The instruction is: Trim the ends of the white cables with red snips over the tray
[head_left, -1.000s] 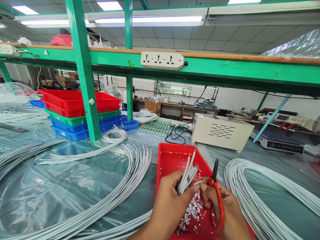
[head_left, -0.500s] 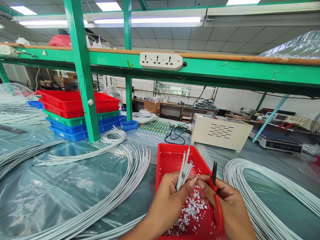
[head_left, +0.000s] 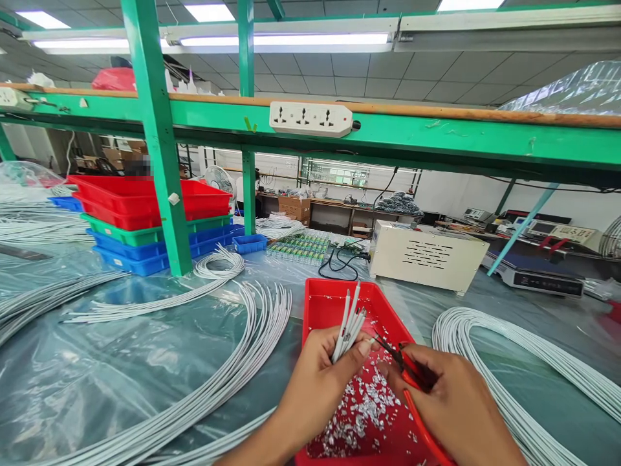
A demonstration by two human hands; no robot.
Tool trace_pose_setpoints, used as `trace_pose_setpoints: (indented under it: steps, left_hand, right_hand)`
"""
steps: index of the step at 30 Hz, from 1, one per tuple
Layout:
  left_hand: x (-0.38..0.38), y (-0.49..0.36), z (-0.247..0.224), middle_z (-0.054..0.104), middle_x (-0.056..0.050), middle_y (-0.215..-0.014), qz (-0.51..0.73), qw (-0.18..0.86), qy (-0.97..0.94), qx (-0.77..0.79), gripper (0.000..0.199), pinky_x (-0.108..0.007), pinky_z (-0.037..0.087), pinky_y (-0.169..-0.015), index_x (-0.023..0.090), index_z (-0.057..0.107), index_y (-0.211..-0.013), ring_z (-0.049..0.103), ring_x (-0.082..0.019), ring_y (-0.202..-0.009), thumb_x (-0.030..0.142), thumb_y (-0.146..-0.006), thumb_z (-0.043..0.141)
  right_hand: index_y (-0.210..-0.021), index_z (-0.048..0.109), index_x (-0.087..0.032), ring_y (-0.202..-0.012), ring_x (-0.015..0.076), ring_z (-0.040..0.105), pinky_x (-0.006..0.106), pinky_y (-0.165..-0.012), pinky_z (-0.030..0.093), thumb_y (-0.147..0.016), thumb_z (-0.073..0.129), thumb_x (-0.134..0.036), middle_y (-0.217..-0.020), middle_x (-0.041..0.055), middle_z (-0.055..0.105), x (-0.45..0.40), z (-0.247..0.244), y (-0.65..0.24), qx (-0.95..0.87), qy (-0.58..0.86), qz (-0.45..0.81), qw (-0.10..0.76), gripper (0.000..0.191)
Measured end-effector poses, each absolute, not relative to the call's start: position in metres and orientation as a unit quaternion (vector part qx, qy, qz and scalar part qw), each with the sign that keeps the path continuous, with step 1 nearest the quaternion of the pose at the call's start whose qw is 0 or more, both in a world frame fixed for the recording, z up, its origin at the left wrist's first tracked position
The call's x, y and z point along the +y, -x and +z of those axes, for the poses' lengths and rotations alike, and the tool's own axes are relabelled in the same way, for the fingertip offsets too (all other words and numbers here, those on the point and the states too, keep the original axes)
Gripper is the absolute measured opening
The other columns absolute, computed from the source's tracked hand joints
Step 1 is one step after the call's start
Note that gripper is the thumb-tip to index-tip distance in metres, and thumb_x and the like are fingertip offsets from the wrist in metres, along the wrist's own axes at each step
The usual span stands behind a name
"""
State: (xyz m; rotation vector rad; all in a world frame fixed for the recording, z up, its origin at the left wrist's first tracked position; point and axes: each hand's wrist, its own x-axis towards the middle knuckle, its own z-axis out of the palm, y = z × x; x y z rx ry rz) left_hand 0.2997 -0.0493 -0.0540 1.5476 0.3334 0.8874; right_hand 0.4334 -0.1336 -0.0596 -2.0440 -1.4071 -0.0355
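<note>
My left hand (head_left: 327, 378) was closed around a bunch of white cables (head_left: 345, 333), stripped ends up, above the left edge of the red tray (head_left: 383, 310). Fingers and palm hid the bunch's lower part. My right hand (head_left: 449, 391) gripped the red-handled scissors (head_left: 409, 370), their dark blades angled at one cable end beside my left thumb; whether they touched it or stood apart, I could not make out. My fingers covered much of the handles.

Silver foil scraps (head_left: 371, 401) littered the tray floor, most thickly toward its near edge, which was partly cut off by the view, as was the counter's (head_left: 169, 362). More cables (head_left: 264, 336) curved over the counter left of the tray, and a cable coil (head_left: 460, 346) lay to its right, running out of sight. Another run passed behind my left forearm; I could not tell whether it joined my bunch. A green post (head_left: 172, 194) hid part of the stacked trays (head_left: 116, 220).
</note>
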Motion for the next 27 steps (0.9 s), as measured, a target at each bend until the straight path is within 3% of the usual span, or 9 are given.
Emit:
trace_pose_setpoints:
  steps: [6, 19, 27]
  left_hand:
    - [-0.0497, -0.2993, -0.0535, 0.041, 0.003, -0.060, 0.366, 0.616, -0.682, 0.149, 0.021, -0.022, 0.030, -0.059, 0.016, 0.056, -0.066, 0.037, -0.011, -0.059, 0.030, -0.081, 0.051]
    - [-0.0469, -0.2981, -0.0582, 0.030, 0.005, -0.058, 0.344, 0.620, -0.690, 0.145, 0.020, -0.024, 0.023, -0.054, 0.016, 0.052, -0.066, 0.026, -0.010, -0.056, 0.031, -0.079, 0.053]
    - [-0.0420, -0.2986, -0.0516, 0.045, 0.003, -0.058, 0.334, 0.601, -0.712, 0.142, 0.016, -0.022, 0.029, -0.055, 0.014, 0.059, -0.065, 0.037, -0.009, -0.056, 0.025, -0.076, 0.057]
  right_hand:
    - [-0.052, 0.034, -0.020, -0.049, 0.0127, 0.029, 0.024, -0.048, 0.020, -0.077, 0.045, -0.046, -0.047, -0.0045, 0.038, -0.1357, -0.0590, -0.4321, -0.553, 0.778, -0.017, 0.298, 0.037]
    - [-0.052, 0.030, -0.020, -0.050, 0.0121, 0.029, 0.024, -0.048, 0.019, -0.075, 0.045, -0.042, -0.048, -0.0051, 0.034, -0.1364, -0.0577, -0.4366, -0.567, 0.771, 0.014, 0.290, 0.035]
    - [-0.051, 0.027, -0.020, -0.050, 0.0113, 0.025, 0.024, -0.046, 0.018, -0.074, 0.045, -0.042, -0.050, -0.0051, 0.025, -0.1383, -0.0555, -0.4366, -0.567, 0.775, -0.001, 0.280, 0.036]
